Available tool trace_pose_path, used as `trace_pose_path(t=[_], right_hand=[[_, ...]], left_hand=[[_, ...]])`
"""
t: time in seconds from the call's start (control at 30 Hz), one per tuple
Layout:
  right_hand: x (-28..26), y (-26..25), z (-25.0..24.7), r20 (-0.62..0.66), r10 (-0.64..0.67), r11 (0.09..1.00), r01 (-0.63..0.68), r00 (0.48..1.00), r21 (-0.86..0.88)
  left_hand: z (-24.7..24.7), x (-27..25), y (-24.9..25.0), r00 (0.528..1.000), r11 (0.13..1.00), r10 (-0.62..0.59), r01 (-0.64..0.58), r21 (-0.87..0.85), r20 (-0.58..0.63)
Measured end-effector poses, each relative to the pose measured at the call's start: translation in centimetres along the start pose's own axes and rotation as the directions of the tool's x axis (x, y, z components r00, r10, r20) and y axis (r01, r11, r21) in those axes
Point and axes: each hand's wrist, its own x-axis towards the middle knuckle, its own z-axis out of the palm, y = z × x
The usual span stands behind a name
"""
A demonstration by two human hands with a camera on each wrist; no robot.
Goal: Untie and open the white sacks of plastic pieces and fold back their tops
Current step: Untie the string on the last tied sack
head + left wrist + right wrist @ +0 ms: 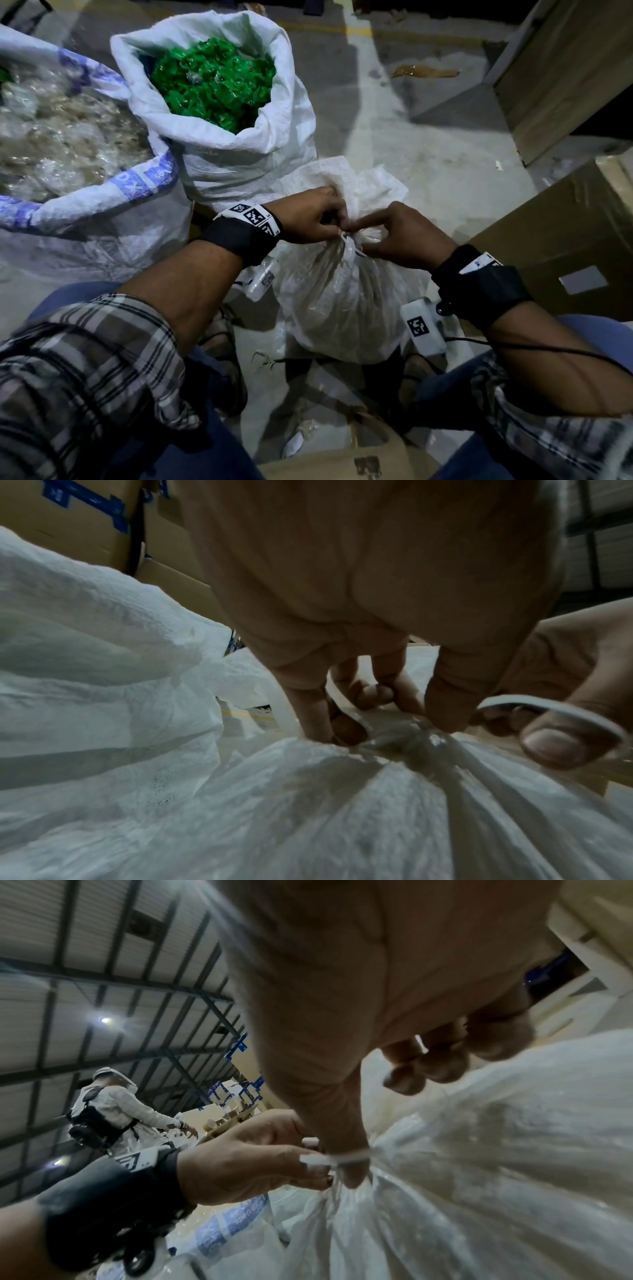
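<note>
A tied white sack (pixel 342 298) of pale plastic pieces stands between my knees in the head view. Its neck is bunched and bound with a white tie strip (pixel 352 240). My left hand (pixel 322 222) pinches the strip at the knot from the left. My right hand (pixel 383 233) meets it from the right, thumb and forefinger pinching at the same knot. In the left wrist view the tie strip (pixel 548 707) arcs over a thumb beside the bunched neck (pixel 404 739). In the right wrist view my left hand's fingertips (pixel 315 1161) hold the strip's end against the sack (pixel 496 1164).
An open sack (pixel 239 150) of green pieces (pixel 212 85) stands behind. A blue-printed sack (pixel 144 178) of clear scraps stands open at left. Cardboard boxes (pixel 565 246) close off the right. A tan bag (pixel 359 459) lies by my feet. Another person (pixel 113 1110) works far off.
</note>
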Motion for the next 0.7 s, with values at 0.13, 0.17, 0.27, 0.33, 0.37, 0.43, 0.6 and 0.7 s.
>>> trace_pose_path(t=[0.13,0.17,0.27,0.33,0.37,0.43,0.6,0.7], right_hand=[[0.6,0.3,0.5,0.059,0.047,0.989,-0.055,0.997,0.135],[0.7,0.4,0.5,0.073,0.06,0.984,-0.071,0.995,0.161],[1.2,0.5,0.3,0.098,0.089,0.974,-0.107,0.991,0.197],[1.3,0.6,0.0,0.115,0.129,0.966,-0.151,0.985,0.211],[1.3,0.6,-0.2,0.124,0.146,0.957,-0.172,0.981,0.232],[1.2,0.5,-0.5,0.132,0.17,0.938,-0.201,0.977,0.282],[0.6,0.1,-0.8,0.116,0.155,0.931,-0.185,0.981,0.314],[0.5,0.0,-0.8,0.144,0.138,0.945,-0.174,0.98,0.278]], left_hand=[[0.7,-0.2,0.5,0.998,0.999,0.05,-0.05,-0.01,0.025],[0.8,-0.2,0.7,0.998,0.998,0.054,-0.054,-0.012,0.022],[0.8,0.1,0.9,0.998,0.998,0.054,-0.054,-0.014,0.016],[0.9,0.2,1.1,0.998,0.998,0.051,-0.05,-0.023,0.027],[0.8,0.2,1.2,0.998,0.998,0.053,-0.052,-0.029,0.033],[0.9,0.2,1.4,0.997,0.998,0.06,-0.059,-0.039,0.039],[0.3,-0.2,0.9,0.999,0.999,0.025,-0.024,-0.032,0.048],[0.2,-0.6,0.9,0.999,0.998,0.027,-0.025,-0.054,0.032]])
